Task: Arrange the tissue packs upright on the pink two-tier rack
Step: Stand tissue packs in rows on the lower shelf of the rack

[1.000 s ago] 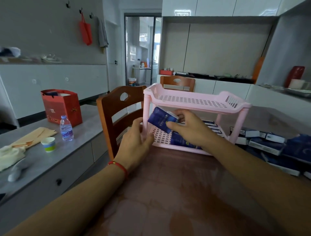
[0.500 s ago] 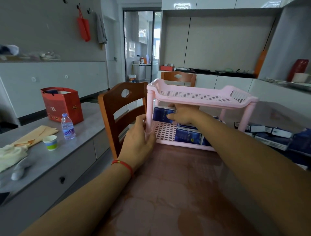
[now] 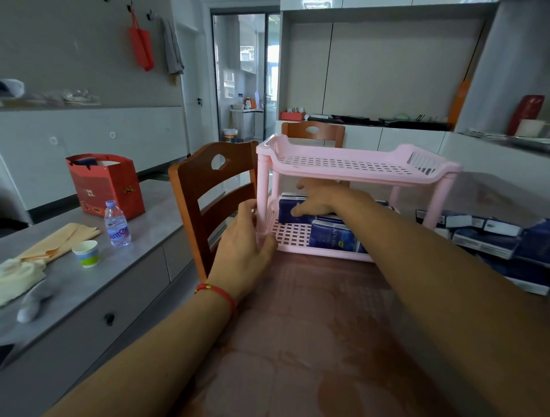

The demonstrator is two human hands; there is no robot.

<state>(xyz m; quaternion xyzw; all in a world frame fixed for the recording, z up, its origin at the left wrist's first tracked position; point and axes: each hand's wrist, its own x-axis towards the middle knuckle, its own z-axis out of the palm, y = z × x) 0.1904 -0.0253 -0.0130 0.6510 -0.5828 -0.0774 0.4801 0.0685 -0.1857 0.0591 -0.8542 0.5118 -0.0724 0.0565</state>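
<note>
The left hand [image 3: 248, 238] has its grip wrapped on the near left post of the pink rack [image 3: 351, 166] on the bench [image 3: 297, 342]; the right hand [image 3: 323, 198] pinches one tissue pack [image 3: 290, 211] on the lower tier, beside perhaps two more packs [image 3: 333, 236] (top tier bare)

Soft daylight is admitted through the doorway [image 3: 247, 74] at upper centre, glare is seen on glossy cabinets [image 3: 312, 3], and straight lines are bowed toward the slightly blurred edges.
</note>
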